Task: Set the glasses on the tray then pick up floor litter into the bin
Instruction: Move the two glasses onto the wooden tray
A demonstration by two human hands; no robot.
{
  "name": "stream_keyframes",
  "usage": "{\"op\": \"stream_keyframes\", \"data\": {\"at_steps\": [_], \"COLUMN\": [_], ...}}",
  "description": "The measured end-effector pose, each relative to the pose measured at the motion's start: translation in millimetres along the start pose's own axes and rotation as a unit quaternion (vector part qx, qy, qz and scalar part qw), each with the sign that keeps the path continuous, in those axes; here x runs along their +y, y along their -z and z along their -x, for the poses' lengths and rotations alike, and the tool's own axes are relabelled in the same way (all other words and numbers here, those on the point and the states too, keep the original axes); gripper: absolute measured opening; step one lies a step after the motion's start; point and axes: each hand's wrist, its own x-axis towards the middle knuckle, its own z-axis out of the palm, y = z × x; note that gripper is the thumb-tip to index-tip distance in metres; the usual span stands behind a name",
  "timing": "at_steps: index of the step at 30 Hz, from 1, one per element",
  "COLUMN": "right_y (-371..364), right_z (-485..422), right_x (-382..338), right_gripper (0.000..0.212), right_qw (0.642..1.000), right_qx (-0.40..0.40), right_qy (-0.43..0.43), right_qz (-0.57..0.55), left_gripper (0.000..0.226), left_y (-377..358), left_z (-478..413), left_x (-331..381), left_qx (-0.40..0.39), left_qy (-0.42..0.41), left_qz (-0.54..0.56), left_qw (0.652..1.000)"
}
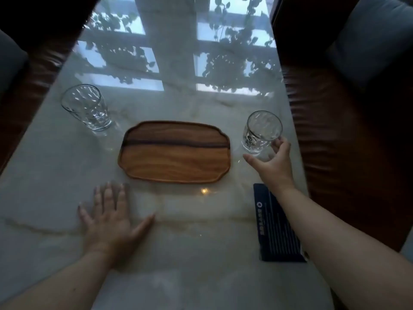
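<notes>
An oblong wooden tray (175, 153) lies bare in the middle of a glossy marble table (201, 238). One clear glass (86, 107) stands upright to the tray's left, apart from both hands. A second clear glass (260, 132) stands to the tray's right. My right hand (271, 162) reaches around its base with fingers spread; the thumb touches the glass's right side and the index finger is just below it, not closed on it. My left hand (111, 217) rests flat on the table, fingers apart, in front of the tray's left end.
A dark blue flat packet (273, 224) with white print lies at the table's right edge, partly under my right forearm. Brown leather seats (348, 135) with grey cushions (371, 39) flank the table on both sides. The tabletop reflects a window and leaves.
</notes>
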Motion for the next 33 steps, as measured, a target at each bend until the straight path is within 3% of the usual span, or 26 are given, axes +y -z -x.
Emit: {"op": "stream_keyframes", "data": {"at_steps": [3, 12, 26, 29, 33], "right_y": [-4.7, -20.7, -46.8, -60.3, -83.1], "right_z": [-15.9, -41.4, 23.0, 32.1, 39.4], "right_x": [-4.8, -12.0, -75.4, -94.3, -108.0], "right_gripper": [0.09, 0.091, 0.085, 0.086, 0.085], "right_qw": [1.0, 0.998, 0.994, 0.991, 0.99], "right_qx": [0.011, 0.043, 0.007, 0.001, -0.017], "right_qy": [-0.002, -0.002, 0.083, 0.096, 0.106], "right_qz": [-0.021, -0.045, -0.075, -0.091, -0.097], "left_gripper": [0.11, 0.111, 0.108, 0.099, 0.08], "left_y": [1.8, -2.4, -3.9, 7.2, 40.8], "left_z": [0.8, 1.1, -0.5, -2.8, -23.9], "left_x": [0.8, 0.1, -5.0, -13.3, -32.7], "left_qx": [0.012, 0.037, 0.041, 0.037, 0.119], "left_qy": [0.003, -0.014, -0.021, -0.025, -0.014], "left_qz": [-0.009, -0.016, -0.007, 0.05, 0.221], "left_qw": [1.0, 0.999, 0.999, 0.998, 0.968]}}
